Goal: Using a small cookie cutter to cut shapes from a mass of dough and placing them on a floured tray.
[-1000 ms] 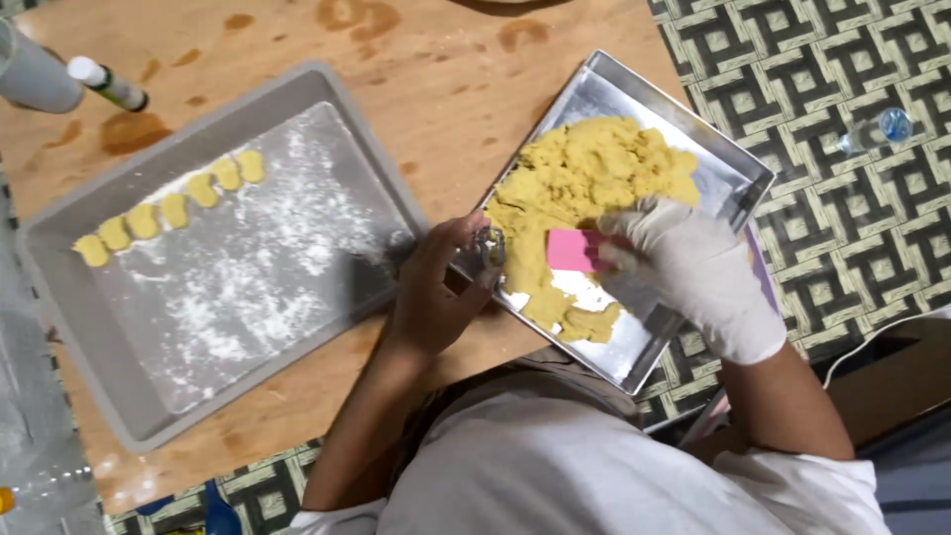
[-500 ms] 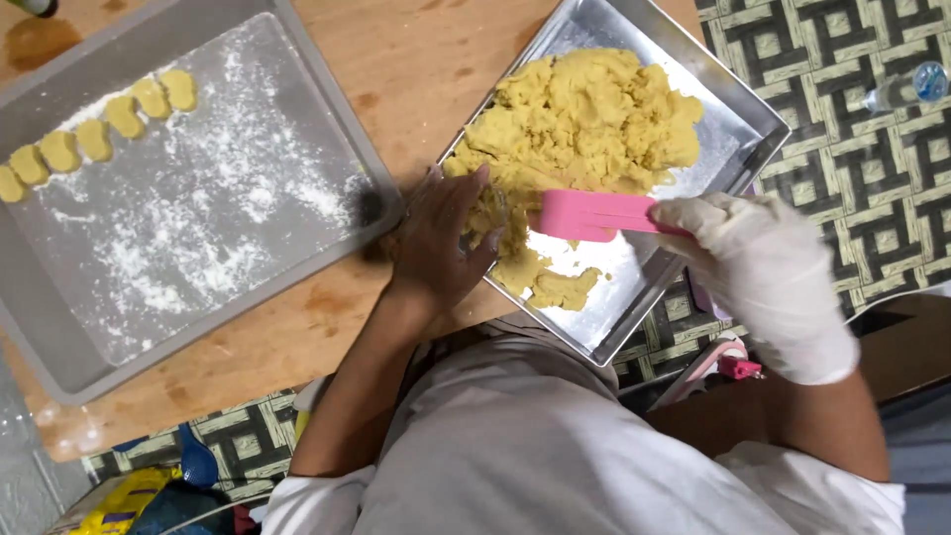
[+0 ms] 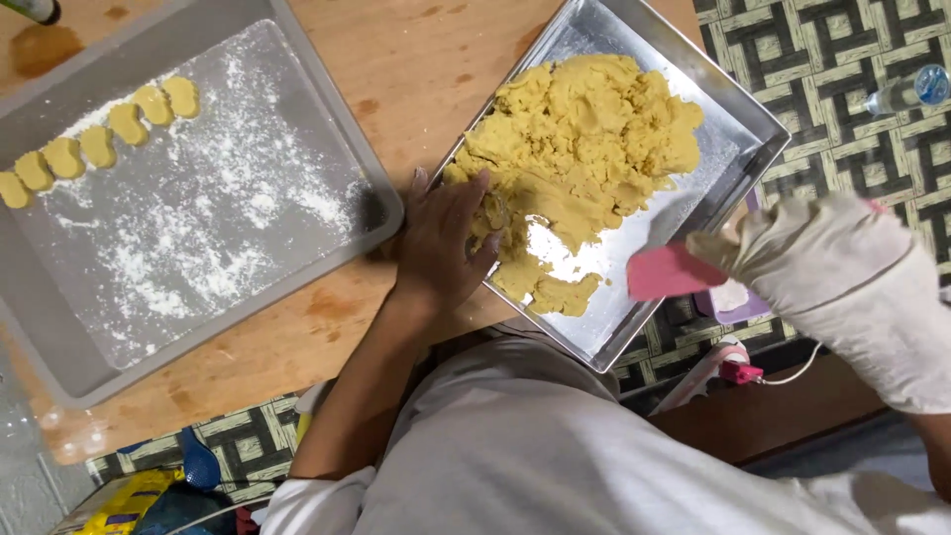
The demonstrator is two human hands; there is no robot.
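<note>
Left hand point(image 3: 446, 238) bare, fingers spread flat, palm on rim of steel tray point(image 3: 738, 124), fingertips touching yellow dough point(image 3: 580, 149) heaped in tray middle. Right hand point(image 3: 822, 263) gloved white, fingers clamped on pink scraper point(image 3: 669, 272), held over tray's near right edge, clear of dough. Floured grey tray point(image 3: 59, 347) to left on wooden table point(image 3: 416, 59), row of small dough pieces point(image 3: 99, 139) along its far edge

I log the grey floured baking tray point(image 3: 59, 327) cut off at the left frame edge; dark bottle point(image 3: 35, 10) cropped upper left; gloved right hand point(image 3: 842, 277) motion-blurred; its pink plastic scraper point(image 3: 674, 272) partly covered.
</note>
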